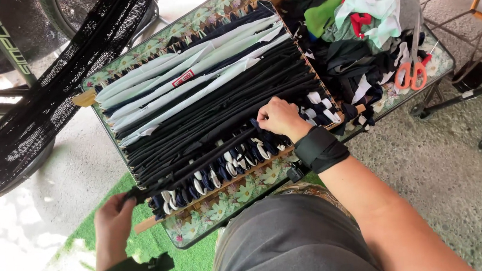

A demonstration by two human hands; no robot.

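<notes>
Right hand [278, 117] pinches a black fabric strip [197, 161] at the weaving frame's [211, 195] near right edge; left hand [113, 221] grips the strip's other end off the near left corner. Scrap pile [358, 36] and orange scissors [410, 74] crowd the right.

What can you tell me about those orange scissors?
The orange-handled scissors have two rounded plastic loop handles and long grey metal blades, closed together. They lie with handles toward the person and blades pointing away, on the pile of dark and coloured fabric scraps at the far right of the floral-patterned table. No hand touches them.
</notes>
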